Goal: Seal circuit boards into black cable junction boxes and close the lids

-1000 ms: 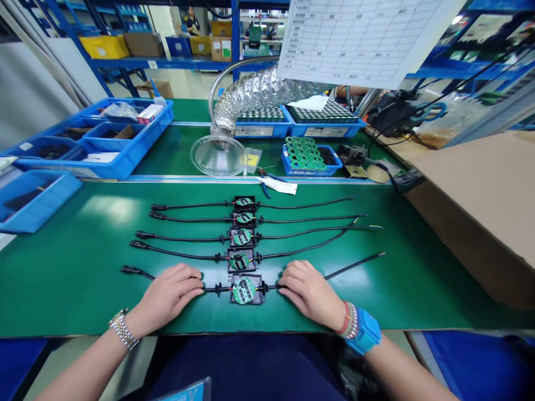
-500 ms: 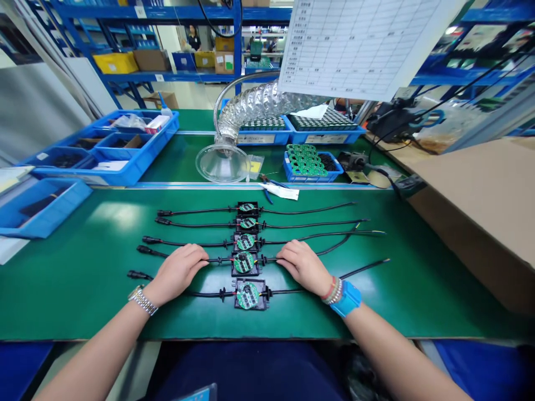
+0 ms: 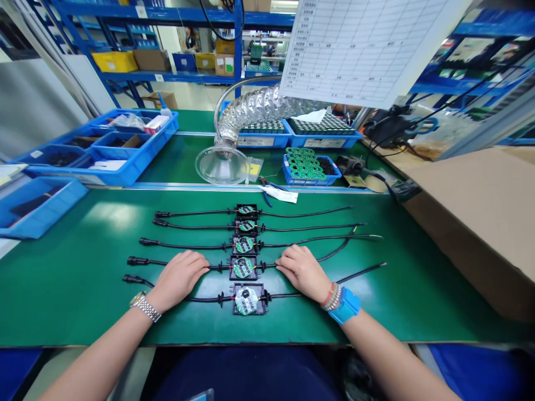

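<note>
Several black plastic housings with round green circuit boards lie in a column on the green mat, each with a black cable running out to both sides. My left hand (image 3: 183, 277) is closed on the left cable (image 3: 157, 262) of the second-nearest housing (image 3: 243, 268). On that housing's other side, my right hand (image 3: 304, 271) pinches the right cable (image 3: 270, 266). The nearest housing (image 3: 249, 299) lies just below, its cables passing partly under my hands and wrists. Beyond them sit the third housing (image 3: 244, 245) and two more, untouched. Connectors (image 3: 137, 260) end the left cables; bare wire ends finish the right ones.
A clear extraction hood (image 3: 223, 165) on a foil duct hangs behind the row. Pliers (image 3: 266, 192) and a white strip lie near it. A blue bin (image 3: 311, 170) holds green boards. Blue trays (image 3: 137, 161) stand left, a cardboard box (image 3: 468, 223) right.
The second-nearest housing's left connector has shifted left and slightly toward me, and its cable lies straighter. Both hands keep their grip. The view has tilted slightly.
</note>
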The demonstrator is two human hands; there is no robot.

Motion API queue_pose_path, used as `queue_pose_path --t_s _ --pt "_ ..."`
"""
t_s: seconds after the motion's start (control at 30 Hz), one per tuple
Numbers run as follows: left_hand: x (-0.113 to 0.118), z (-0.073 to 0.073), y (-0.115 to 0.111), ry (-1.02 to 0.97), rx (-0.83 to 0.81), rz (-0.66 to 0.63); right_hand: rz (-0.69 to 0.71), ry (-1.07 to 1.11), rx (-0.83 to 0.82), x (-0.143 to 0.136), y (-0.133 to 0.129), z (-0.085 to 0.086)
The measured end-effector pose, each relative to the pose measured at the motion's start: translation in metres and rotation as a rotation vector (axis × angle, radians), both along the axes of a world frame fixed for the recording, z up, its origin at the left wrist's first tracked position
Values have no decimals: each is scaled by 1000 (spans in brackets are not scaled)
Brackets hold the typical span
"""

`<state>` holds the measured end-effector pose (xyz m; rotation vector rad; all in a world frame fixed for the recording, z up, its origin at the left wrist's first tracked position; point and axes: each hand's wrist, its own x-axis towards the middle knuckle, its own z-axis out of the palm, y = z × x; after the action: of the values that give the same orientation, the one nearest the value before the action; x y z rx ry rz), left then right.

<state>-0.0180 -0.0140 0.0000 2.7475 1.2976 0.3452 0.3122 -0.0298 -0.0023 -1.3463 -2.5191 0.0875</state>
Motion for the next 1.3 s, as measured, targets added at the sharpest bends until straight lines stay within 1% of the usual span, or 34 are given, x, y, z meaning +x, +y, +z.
queue_pose_path --t_s 0.1,0.17,0.27,0.33,0.4,0.47,0.53,0.6,0.67,0.8,0.87,0.93,0.97,1.0,1.07,1.1,1.13,1.2,1.27,1.3 --pt "-4 3 -2 -44 -11 9 -3 77 -24 3 -3 5" --pt "-7 8 -3 -77 -9 24 -22 161 -26 11 -1 9" --pt "-7 21 0 -131 19 45 -88 322 -21 27 17 16" --pt "-2 32 6 -177 44 47 -163 335 -4 37 42 19" --pt "10 45 12 -228 68 45 -254 246 34 42 76 21" --pt "26 56 17 -287 82 25 -316 164 71 41 113 20" --pt "42 62 19 -351 79 -10 -326 112 90 34 145 18" --pt "55 62 19 -422 65 -38 -308 64 107 22 169 16" --pt "62 54 19 -484 32 -40 -283 26 128 11 184 12" --pt "58 35 24 -527 -38 -33 -267 -6 163 1 199 7" --pt "55 32 25 -582 -73 -25 -275 1 176 0 199 11" --pt "54 33 25 -684 -157 -4 -286 27 190 -7 193 22" --pt "55 34 24 -750 -225 14 -285 45 196 -13 186 31" --pt "56 35 24 -833 -310 43 -275 62 200 -23 176 40" --pt "59 36 23 -1051 -501 129 -199 101 199 -49 148 60" --pt "61 36 23 -1177 -585 168 -129 121 191 -64 132 69" --pt "62 35 23 -1297 -651 194 -19 176 176 -80 115 77" --pt "64 32 24 -1494 -720 208 106 234 143 -108 84 89" --pt "64 29 25 -1621 -735 211 155 242 122 -127 62 93" --pt "63 29 25 -1666 -735 221 164 256 125 -131 55 94"
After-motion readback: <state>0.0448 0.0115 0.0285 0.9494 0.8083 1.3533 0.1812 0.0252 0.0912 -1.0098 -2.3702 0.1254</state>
